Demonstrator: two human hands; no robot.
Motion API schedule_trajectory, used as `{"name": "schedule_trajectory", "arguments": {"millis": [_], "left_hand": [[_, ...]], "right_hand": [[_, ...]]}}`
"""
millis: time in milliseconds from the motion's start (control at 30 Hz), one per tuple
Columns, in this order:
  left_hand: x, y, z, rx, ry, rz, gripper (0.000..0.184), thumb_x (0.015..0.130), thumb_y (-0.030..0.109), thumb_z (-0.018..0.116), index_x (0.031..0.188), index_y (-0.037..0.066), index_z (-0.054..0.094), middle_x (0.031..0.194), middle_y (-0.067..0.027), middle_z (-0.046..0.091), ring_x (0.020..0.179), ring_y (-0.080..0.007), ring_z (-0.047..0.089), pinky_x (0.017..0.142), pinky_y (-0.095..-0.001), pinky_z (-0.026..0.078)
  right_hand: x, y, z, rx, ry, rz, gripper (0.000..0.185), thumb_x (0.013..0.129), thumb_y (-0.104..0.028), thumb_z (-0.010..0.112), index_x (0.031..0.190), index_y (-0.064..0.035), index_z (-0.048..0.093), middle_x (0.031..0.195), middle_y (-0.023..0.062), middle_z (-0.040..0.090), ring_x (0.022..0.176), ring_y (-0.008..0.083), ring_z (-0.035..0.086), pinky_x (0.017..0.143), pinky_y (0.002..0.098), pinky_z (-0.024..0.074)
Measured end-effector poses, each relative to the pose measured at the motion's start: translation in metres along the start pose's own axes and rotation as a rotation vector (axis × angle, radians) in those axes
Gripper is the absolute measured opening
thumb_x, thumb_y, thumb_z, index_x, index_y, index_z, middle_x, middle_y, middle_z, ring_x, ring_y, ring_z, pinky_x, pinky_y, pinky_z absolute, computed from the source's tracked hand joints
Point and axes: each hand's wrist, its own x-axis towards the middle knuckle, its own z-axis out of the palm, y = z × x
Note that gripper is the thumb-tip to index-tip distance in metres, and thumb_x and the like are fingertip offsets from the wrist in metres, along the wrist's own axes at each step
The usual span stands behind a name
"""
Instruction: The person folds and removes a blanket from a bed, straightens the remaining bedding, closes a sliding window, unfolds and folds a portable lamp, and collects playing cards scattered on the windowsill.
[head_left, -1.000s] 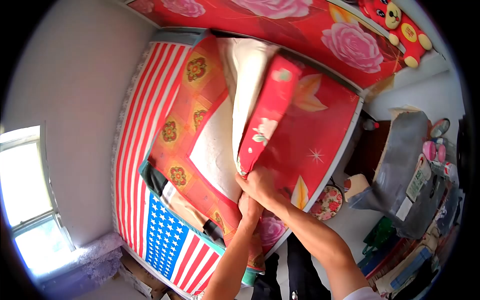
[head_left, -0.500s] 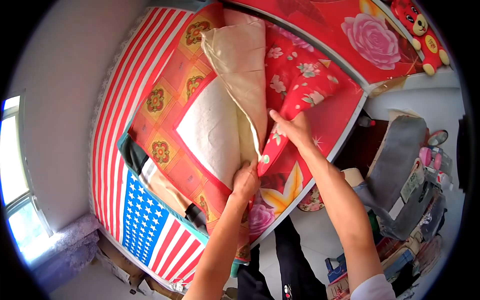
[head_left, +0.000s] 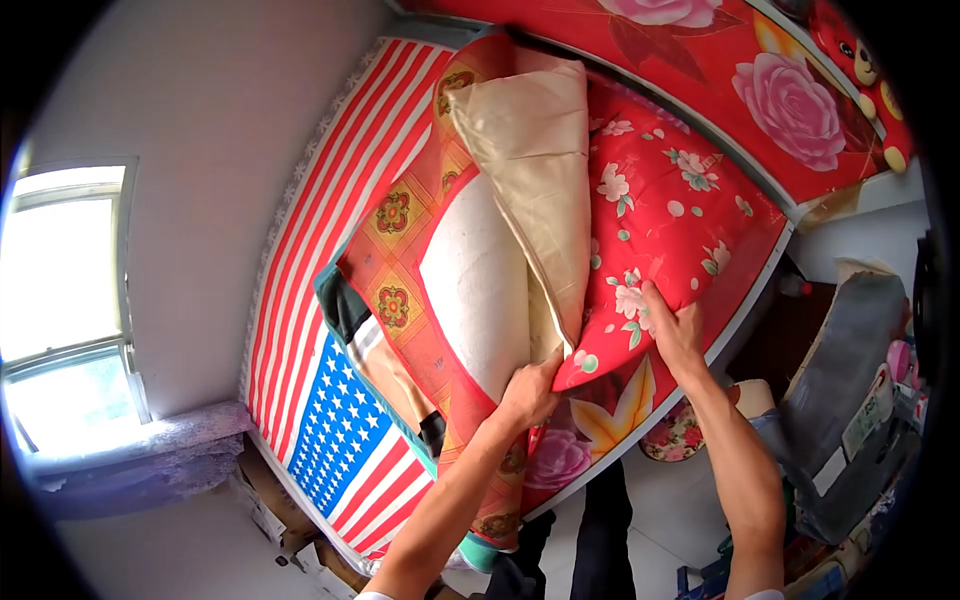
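Observation:
My left hand (head_left: 530, 394) is closed on the lower corner of a folded quilt, where a cream satin layer (head_left: 535, 130) and a red floral layer meet. On the right, my right hand (head_left: 680, 335) has the edge of the red floral quilt cover (head_left: 665, 190) between thumb and fingers. That cover lies spread to the right of the satin flap. Left of the flap a white padded layer (head_left: 475, 270) shows. Around it runs a red and orange patterned blanket (head_left: 392, 305), folded back. How the layers join under my left hand is hidden.
The bed carries a striped, starred sheet (head_left: 330, 220). A window (head_left: 65, 290) is at the left. Red rose-printed panels (head_left: 795, 105) edge the bed, with a red toy bear (head_left: 880, 100) at the upper right. A grey padded item (head_left: 850, 340) and clutter stand on the right.
The red floral cover has opened out from a narrow fold into a broad, flatter spread. My right hand has moved with its edge. The camera view has shifted, so the bed sits further right.

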Motion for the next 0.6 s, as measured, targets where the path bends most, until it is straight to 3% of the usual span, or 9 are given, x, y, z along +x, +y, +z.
{"name": "schedule_trajectory", "arguments": {"millis": [33, 167, 267, 333, 433, 533, 600], "left_hand": [[-0.004, 0.007, -0.005, -0.002, 0.002, 0.003, 0.061, 0.080, 0.006, 0.054, 0.140, 0.002, 0.042, 0.092, -0.0317, 0.065, 0.091, -0.0485, 0.062, 0.082, -0.0552, 0.048], [-0.024, 0.045, -0.027, -0.020, -0.027, -0.047, 0.058, 0.078, 0.005, 0.055, 0.136, 0.000, 0.045, 0.094, -0.0318, 0.063, 0.094, -0.0495, 0.060, 0.081, -0.0537, 0.048], [-0.043, 0.058, -0.035, -0.019, 0.019, 0.103, 0.062, 0.076, 0.002, 0.056, 0.137, 0.000, 0.045, 0.098, -0.0311, 0.064, 0.096, -0.0486, 0.060, 0.081, -0.0528, 0.049], [-0.053, 0.072, -0.045, -0.023, -0.023, 0.114, 0.077, 0.069, -0.001, 0.058, 0.143, -0.002, 0.039, 0.103, -0.0286, 0.065, 0.098, -0.0463, 0.062, 0.086, -0.0509, 0.050], [-0.044, 0.059, -0.035, -0.056, -0.097, 0.154, 0.087, 0.067, 0.001, 0.059, 0.149, -0.002, 0.032, 0.110, -0.0285, 0.064, 0.097, -0.0458, 0.062, 0.086, -0.0503, 0.050], [-0.009, 0.012, 0.011, -0.128, -0.112, 0.138, 0.094, 0.070, 0.002, 0.063, 0.154, 0.003, 0.021, 0.099, -0.0259, 0.066, 0.093, -0.0447, 0.064, 0.088, -0.0492, 0.049], [0.004, 0.005, 0.017, -0.030, -0.203, 0.013, 0.096, 0.074, 0.006, 0.067, 0.156, 0.005, 0.017, 0.105, -0.0250, 0.063, 0.097, -0.0448, 0.063, 0.090, -0.0473, 0.050]], "right_hand": [[-0.002, -0.007, -0.003, 0.025, -0.008, -0.027, 0.028, 0.094, -0.020, 0.066, 0.108, 0.0047, 0.064, 0.101, 0.0100, 0.070, 0.089, 0.0177, 0.065, 0.079, 0.0354, 0.0499], [-0.015, -0.038, -0.023, 0.143, -0.099, 0.035, 0.033, 0.095, -0.020, 0.065, 0.116, 0.0047, 0.061, 0.114, 0.0115, 0.067, 0.102, 0.0187, 0.062, 0.090, 0.0340, 0.0472], [-0.039, -0.064, -0.047, 0.080, -0.097, -0.014, 0.034, 0.096, -0.019, 0.064, 0.120, 0.0054, 0.060, 0.115, 0.0120, 0.067, 0.102, 0.0197, 0.063, 0.091, 0.0345, 0.0473], [-0.055, -0.074, -0.054, 0.018, -0.013, 0.017, 0.032, 0.097, -0.016, 0.062, 0.121, 0.0059, 0.060, 0.116, 0.0119, 0.067, 0.104, 0.0195, 0.062, 0.092, 0.0340, 0.0470], [-0.067, -0.073, -0.058, -0.030, -0.006, 0.030, 0.033, 0.098, -0.015, 0.061, 0.123, 0.0067, 0.060, 0.121, 0.0123, 0.066, 0.108, 0.0200, 0.061, 0.095, 0.0333, 0.0460], [-0.066, -0.030, -0.042, -0.091, 0.060, 0.047, 0.035, 0.098, -0.016, 0.062, 0.124, 0.0065, 0.061, 0.127, 0.0130, 0.064, 0.113, 0.0198, 0.060, 0.099, 0.0333, 0.0443], [-0.033, 0.024, -0.047, -0.183, 0.016, 0.057, 0.038, 0.098, -0.019, 0.063, 0.126, 0.0065, 0.061, 0.127, 0.0126, 0.064, 0.114, 0.0197, 0.059, 0.100, 0.0335, 0.0441]]}}
